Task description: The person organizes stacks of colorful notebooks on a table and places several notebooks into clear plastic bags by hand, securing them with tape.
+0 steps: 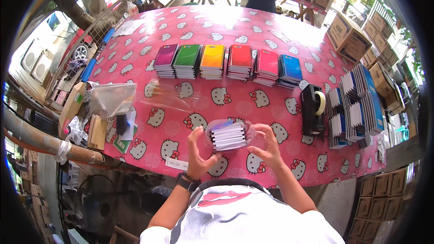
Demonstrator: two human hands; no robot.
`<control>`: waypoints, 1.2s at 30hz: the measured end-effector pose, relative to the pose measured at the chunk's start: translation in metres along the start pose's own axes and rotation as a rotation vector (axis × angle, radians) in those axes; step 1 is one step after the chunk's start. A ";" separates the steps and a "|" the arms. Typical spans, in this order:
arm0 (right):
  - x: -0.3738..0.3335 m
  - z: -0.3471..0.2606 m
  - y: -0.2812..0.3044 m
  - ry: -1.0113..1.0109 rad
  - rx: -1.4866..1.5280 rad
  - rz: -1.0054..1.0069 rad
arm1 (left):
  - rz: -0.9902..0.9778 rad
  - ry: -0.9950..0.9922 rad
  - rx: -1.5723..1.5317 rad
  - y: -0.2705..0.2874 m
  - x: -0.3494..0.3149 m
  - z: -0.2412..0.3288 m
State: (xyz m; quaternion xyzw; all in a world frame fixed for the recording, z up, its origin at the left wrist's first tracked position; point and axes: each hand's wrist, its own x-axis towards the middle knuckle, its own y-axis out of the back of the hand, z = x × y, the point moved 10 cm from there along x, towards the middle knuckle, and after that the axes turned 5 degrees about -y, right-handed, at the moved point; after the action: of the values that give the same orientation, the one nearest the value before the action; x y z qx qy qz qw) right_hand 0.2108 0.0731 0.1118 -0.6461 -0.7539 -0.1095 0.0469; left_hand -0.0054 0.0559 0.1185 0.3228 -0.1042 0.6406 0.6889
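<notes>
Flanking a small stack of notebooks (pixel 228 137) in clear plastic (pixel 218 124), both bare hands are spread wide, fingers and thumbs apart in open curves. The stack sits near the table's front edge, about centred before the person, on the pink cloth (pixel 244 95), page edges and dark bits of binding showing. The left hand (pixel 199 152) is just beside its left side, and the right hand (pixel 266 146) has its fingers at the film's upper right edge; whether either presses on the plastic I cannot tell. The paper should make the stack fairly dense for its size, firm under a squeeze but apt to slide, layer over layer, if pushed from one side only. The film looks thin and slick (it bunches loosely around the ends), so it would probably crease or tear before the books were harmed. A hold on both short ends at once, palms square and thumbs low, seems surest; pinching loose film alone would likely let the weight slip. Behind stands a row of coloured notebook piles (pixel 212 58), with a black tape dispenser (pixel 312 114) to the right.
</notes>
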 end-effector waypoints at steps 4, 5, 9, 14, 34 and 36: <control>0.006 -0.036 -0.017 0.122 -0.264 -0.166 | -0.153 -0.103 0.247 -0.007 -0.012 0.014; 0.006 -0.039 -0.019 0.151 -0.299 -0.192 | -0.173 -0.117 0.263 -0.007 -0.015 0.016; 0.014 -0.041 -0.012 0.126 -0.182 -0.250 | -0.164 -0.125 0.243 -0.006 -0.011 0.021; 0.010 -0.037 -0.025 0.162 -0.278 -0.349 | -0.138 -0.106 0.186 -0.004 -0.008 0.018; 0.047 0.006 -0.063 -0.055 0.028 -0.686 | -0.581 -0.114 0.341 -0.038 0.010 0.024; 0.056 0.044 -0.053 -0.352 0.211 -0.406 | -0.579 -0.130 0.345 -0.038 0.010 0.026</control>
State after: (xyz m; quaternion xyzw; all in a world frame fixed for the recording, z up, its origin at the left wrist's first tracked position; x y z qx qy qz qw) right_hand 0.1524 0.1292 0.0749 -0.4826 -0.8716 0.0763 -0.0407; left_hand 0.0391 0.0503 0.1325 0.4909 0.0577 0.4048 0.7693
